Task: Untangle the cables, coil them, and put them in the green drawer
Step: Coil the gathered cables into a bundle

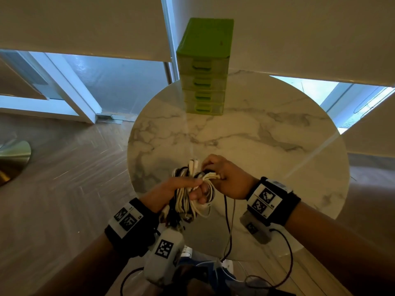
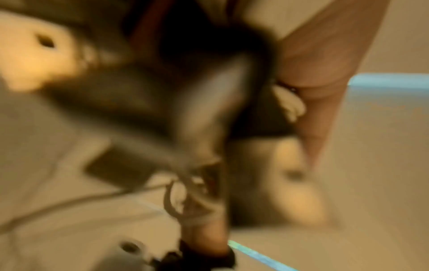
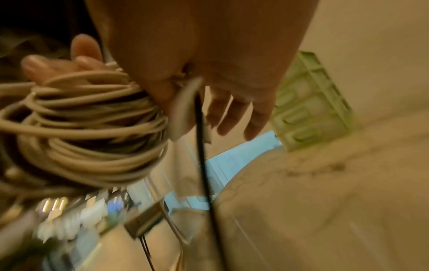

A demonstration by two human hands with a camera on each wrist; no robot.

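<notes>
A tangled bundle of white and black cables (image 1: 188, 195) is held above the near edge of the round marble table (image 1: 267, 135). My left hand (image 1: 188, 189) grips the bundle's middle, thumb curled over the white strands. My right hand (image 1: 215, 174) pinches white loops at the bundle's right side. A thin dark cable (image 1: 227, 223) hangs down from it. The right wrist view shows the white cable coil (image 3: 92, 128), a white plug (image 3: 183, 110) against my right palm, and the black cable (image 3: 202, 146) dropping down. The green drawer unit (image 1: 204, 67) stands at the table's far edge, its drawers closed. The left wrist view is blurred.
The green drawer unit (image 3: 311, 102) shows blurred in the right wrist view. Wooden floor (image 1: 64, 167) lies left of the table. A brass-coloured round base (image 1: 12, 154) sits on the floor at far left. Windows with white blinds stand behind the table.
</notes>
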